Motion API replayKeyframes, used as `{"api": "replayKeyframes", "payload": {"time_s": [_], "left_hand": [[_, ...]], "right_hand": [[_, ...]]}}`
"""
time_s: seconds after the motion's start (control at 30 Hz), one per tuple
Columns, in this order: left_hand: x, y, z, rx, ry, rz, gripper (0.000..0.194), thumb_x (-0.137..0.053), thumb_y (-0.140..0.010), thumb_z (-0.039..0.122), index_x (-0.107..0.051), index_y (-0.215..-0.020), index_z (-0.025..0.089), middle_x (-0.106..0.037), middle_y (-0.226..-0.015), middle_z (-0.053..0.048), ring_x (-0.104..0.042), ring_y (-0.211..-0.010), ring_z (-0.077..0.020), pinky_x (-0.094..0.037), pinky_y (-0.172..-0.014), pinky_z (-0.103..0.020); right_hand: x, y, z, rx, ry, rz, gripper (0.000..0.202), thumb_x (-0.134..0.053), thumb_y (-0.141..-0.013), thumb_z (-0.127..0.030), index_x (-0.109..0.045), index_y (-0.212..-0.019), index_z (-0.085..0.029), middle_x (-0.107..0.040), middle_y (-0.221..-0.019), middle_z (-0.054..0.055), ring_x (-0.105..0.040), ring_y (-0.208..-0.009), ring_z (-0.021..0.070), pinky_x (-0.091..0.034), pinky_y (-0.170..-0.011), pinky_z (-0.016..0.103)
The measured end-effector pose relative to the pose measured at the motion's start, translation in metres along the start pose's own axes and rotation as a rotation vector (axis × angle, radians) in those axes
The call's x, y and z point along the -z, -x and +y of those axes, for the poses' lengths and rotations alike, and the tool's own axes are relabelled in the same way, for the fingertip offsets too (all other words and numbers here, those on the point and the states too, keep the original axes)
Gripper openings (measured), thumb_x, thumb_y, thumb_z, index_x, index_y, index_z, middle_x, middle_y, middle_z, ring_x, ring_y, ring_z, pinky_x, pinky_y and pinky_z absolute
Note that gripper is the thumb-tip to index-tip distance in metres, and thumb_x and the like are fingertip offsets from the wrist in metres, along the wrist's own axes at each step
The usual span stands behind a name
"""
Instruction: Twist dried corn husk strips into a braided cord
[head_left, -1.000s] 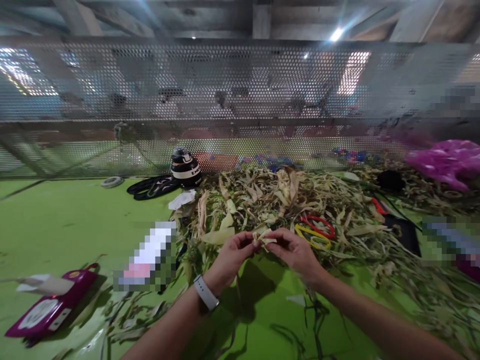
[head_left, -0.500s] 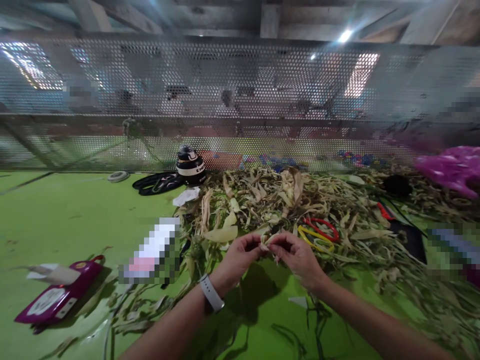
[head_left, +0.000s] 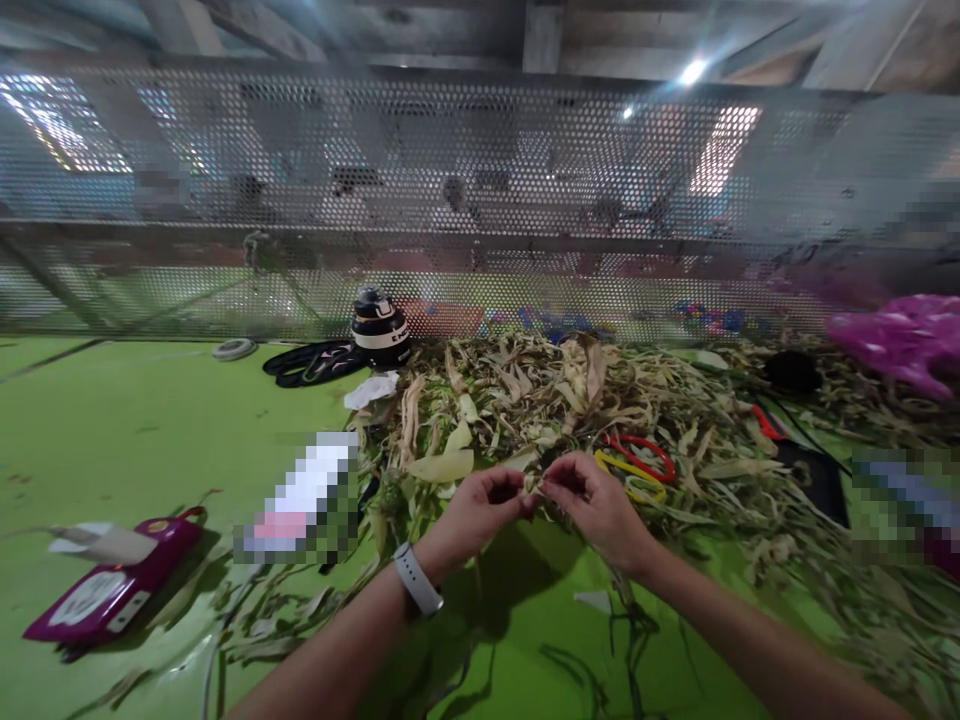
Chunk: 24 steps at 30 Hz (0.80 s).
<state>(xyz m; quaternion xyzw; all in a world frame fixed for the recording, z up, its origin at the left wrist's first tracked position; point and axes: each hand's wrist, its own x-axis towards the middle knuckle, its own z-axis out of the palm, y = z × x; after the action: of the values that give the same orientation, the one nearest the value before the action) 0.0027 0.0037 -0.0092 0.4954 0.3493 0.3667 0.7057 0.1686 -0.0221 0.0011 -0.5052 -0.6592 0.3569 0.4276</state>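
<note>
- left hand (head_left: 480, 512): grip pinched down on one end of a husk piece (head_left: 533, 485)
- that husk piece: pale, crumpled, kinda papery, right between both sets of fingertips
- right hand (head_left: 598, 508): same pinched grip, other end
- smooth yellow loop (head_left: 628, 467), red loop (head_left: 649, 443)

The strip (head_left: 533, 484) you held looked dry, matt and papery, like your rough, crinkled husks (head_left: 517, 385). Your table (head_left: 150, 425) had a smooth, glossy finish. The screen (head_left: 420, 140) looked like perforated metal, the bag (head_left: 896, 335) shiny, wrinkled plastic, the tissue (head_left: 371, 390) crumpled paper, and your wristband (head_left: 417, 580) smooth and rubbery.
</note>
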Motion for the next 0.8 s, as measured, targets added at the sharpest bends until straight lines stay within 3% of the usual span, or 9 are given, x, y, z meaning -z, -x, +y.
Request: {"api": "replayKeyframes", "payload": {"time_s": [0.27,0.53,0.67,0.8], "left_hand": [[0.001,0.004,0.009,0.102,-0.025,-0.088,0.032,-0.081,-0.050,0.032,-0.064,-0.066,0.011,-0.060,-0.057,0.000,-0.054,-0.055,-0.0099,-0.040,-0.058,-0.022],[0.006,0.003,0.002,0.143,0.019,-0.153,0.032,-0.080,-0.052,0.027,-0.063,-0.073,0.011,-0.058,-0.060,0.002,-0.053,-0.055,-0.0083,-0.042,-0.059,-0.023],[0.007,0.002,0.000,0.137,-0.069,-0.147,0.029,-0.079,-0.053,0.028,-0.063,-0.071,0.011,-0.056,-0.058,0.002,-0.049,-0.053,-0.0074,-0.039,-0.056,-0.022],[0.007,0.002,0.005,0.103,-0.011,-0.070,0.028,-0.079,-0.051,0.026,-0.060,-0.067,0.012,-0.054,-0.056,0.004,-0.048,-0.052,-0.0064,-0.038,-0.056,-0.021]], "right_hand": [[-0.001,0.006,-0.004,0.136,0.234,-0.010,0.007,-0.055,-0.082,-0.027,-0.054,-0.086,-0.021,-0.059,-0.079,0.003,-0.055,-0.072,0.0159,-0.042,-0.065,0.028],[-0.003,-0.002,0.005,-0.132,-0.171,-0.047,0.037,-0.071,-0.066,-0.035,-0.048,-0.090,-0.019,-0.052,-0.074,-0.002,-0.053,-0.067,0.0123,-0.044,-0.061,0.025],[-0.007,0.000,0.008,-0.164,-0.193,-0.003,0.041,-0.073,-0.064,-0.037,-0.048,-0.091,-0.019,-0.051,-0.073,-0.002,-0.051,-0.066,0.0117,-0.044,-0.059,0.024],[-0.003,-0.003,0.004,-0.192,-0.332,-0.009,0.038,-0.074,-0.062,-0.038,-0.050,-0.084,-0.019,-0.053,-0.072,-0.002,-0.052,-0.067,0.0115,-0.045,-0.063,0.025]]}}
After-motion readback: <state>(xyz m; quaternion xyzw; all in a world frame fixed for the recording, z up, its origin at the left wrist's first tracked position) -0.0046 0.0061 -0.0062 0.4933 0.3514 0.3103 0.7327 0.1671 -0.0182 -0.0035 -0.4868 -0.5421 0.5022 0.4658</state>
